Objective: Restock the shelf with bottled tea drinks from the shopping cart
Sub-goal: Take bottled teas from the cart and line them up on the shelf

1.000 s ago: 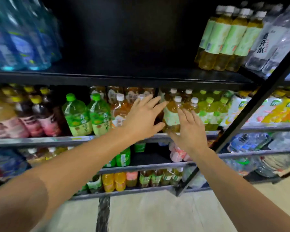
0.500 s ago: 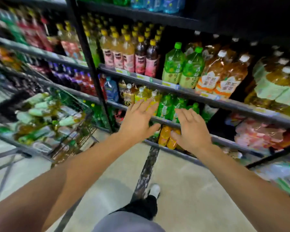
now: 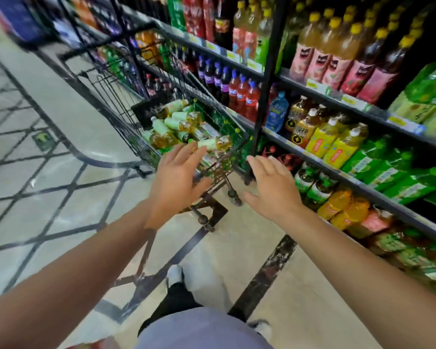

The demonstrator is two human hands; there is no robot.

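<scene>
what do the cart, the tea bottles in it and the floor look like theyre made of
Shopping cart: thin dark wire mesh and rods, likely coated metal. Tea bottles: clear, probably plastic, since amber liquid shows through; pale green wrap labels and white caps. Floor: glossy cream tiles with dark inlaid lines; the reflections suggest polished stone or ceramic, which one I cannot tell.
</scene>
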